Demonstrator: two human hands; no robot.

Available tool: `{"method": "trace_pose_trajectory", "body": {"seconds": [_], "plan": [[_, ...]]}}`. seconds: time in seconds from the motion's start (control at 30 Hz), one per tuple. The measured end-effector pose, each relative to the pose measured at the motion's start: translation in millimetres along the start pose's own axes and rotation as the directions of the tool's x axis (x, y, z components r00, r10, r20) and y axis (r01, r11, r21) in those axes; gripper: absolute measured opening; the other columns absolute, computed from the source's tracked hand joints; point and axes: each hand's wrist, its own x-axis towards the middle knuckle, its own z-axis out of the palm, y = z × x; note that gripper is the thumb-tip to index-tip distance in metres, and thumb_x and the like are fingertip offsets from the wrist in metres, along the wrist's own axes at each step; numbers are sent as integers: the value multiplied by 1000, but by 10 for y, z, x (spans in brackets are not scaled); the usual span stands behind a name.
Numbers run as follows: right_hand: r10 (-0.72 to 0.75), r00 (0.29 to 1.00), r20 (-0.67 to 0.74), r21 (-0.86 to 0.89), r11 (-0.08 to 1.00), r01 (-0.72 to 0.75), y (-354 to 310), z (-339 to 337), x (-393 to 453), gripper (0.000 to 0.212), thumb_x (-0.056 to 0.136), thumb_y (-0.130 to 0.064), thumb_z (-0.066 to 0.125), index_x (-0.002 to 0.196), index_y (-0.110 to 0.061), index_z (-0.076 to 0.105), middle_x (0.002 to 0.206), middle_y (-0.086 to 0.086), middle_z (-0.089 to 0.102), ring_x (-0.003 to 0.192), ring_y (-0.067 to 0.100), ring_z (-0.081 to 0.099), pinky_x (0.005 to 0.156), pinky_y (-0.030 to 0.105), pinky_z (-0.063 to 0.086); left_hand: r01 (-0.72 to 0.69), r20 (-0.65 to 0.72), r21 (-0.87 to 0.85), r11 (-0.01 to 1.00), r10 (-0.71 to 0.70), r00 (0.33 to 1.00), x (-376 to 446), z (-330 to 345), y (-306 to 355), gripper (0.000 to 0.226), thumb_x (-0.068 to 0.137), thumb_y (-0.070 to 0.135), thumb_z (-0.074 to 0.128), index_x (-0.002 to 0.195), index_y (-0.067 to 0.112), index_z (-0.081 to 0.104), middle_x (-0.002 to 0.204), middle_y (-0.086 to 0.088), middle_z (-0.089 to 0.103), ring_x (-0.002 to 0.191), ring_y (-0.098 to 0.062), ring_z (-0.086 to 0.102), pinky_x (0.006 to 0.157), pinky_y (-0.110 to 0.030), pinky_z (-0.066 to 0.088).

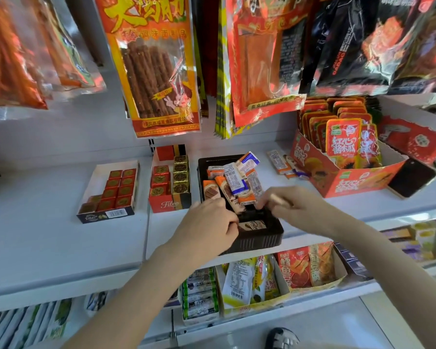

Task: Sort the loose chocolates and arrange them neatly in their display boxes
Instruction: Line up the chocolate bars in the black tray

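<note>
Our left hand (212,222) pinches a brown bar (251,225) lying crosswise at the black tray (259,244) front; right hand (290,206), fingers curled, grip unclear, nearer the jumbled bars (237,182) behind.

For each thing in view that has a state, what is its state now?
Black tray: open, chocolates jumbled inside.
White box: open, partly filled with red squares in rows.
Red box: open, red and gold squares in columns.
Phone: screen dark, leaning on orange carton.
Left hand: fingers curled at a bar.
Right hand: blurred, reaching into tray.
</note>
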Motion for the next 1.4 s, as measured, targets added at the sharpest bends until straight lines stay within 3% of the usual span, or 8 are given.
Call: {"method": "trace_pose_trajectory", "body": {"seconds": [0.1, 0.37, 0.57, 0.8, 0.93, 1.1, 1.27, 1.4], "plan": [[-50, 989, 138, -155, 985, 71, -21, 88, -21, 35, 81, -5, 52, 111, -19, 63, 107, 7, 59, 90, 22, 56, 67, 20, 41, 21, 53, 55, 998, -24, 998, 23, 14, 0, 34, 94, 29, 34, 114, 31, 61, 108, 0, 48, 110, -16, 42, 81, -31, 28], [-19, 958, 285, -407, 903, 139, -90, 149, 50, 8, 80, -13, 53, 83, -7, 58, 89, 6, 47, 81, 24, 49, 69, 33, 39, 30, 23, -105, 994, -27, 999, -51, -105, -117, 30, 90, 15, 41, 100, 26, 67, 97, 9, 53, 98, -8, 48, 96, -34, 37], [-72, 995, 62, -266, 960, 86, -72, 41, 136, 17, 84, -25, 60, 87, -10, 54, 73, 0, 50, 60, 8, 42, 55, 16, 31, 34, -28, -260, 965, -43, 999, -237, -214, -327, 28, 90, 8, 46, 97, 22, 69, 97, 16, 53, 92, 0, 51, 88, -16, 38], [-230, 967, 106, -326, 911, 252, -252, 468, 199, 44, 87, -23, 53, 127, -18, 37, 116, 2, 45, 106, 17, 42, 81, 26, 34, 17, -16, -289, 957, -23, 1000, -301, -197, -387, 29, 90, 7, 48, 104, 20, 68, 105, 12, 56, 92, 0, 51, 88, -17, 41], [-268, 959, 92, -395, 874, 282, -169, 442, 131, 35, 88, -30, 52, 121, -20, 55, 122, 1, 45, 115, 20, 36, 97, 35, 36, -1, -1, -272, 962, 1, 1000, -313, -190, -413, 31, 91, 8, 45, 109, 22, 66, 114, 11, 57, 95, 3, 47, 90, -15, 38], [-256, 967, 3, -322, 915, 243, -67, 338, 1, 30, 82, -24, 44, 101, -25, 67, 107, -4, 55, 99, 12, 43, 88, 36, 42, -1, 20, -269, 963, 6, 1000, -327, -215, -406, 31, 92, 11, 43, 112, 21, 65, 115, 9, 56, 104, -5, 50, 97, -24, 39], [-182, 976, 120, -290, 934, 210, -55, 252, -48, 35, 81, -12, 38, 98, -20, 68, 96, -9, 59, 90, 7, 51, 84, 25, 42, 9, -1, -275, 962, -9, 1000, -303, -210, -378, 30, 92, 11, 43, 109, 20, 66, 98, 15, 48, 95, -2, 47, 93, -23, 41], [-158, 985, -64, -201, 969, 143, -31, 28, -6, 35, 84, 6, 48, 92, -18, 72, 92, -6, 62, 90, 21, 56, 79, 26, 44, -3, -14, -243, 970, -1, 1000, -266, -205, -357, 32, 93, 13, 42, 113, 23, 63, 94, 14, 43, 93, -2, 41, 88, -22, 38]]}}
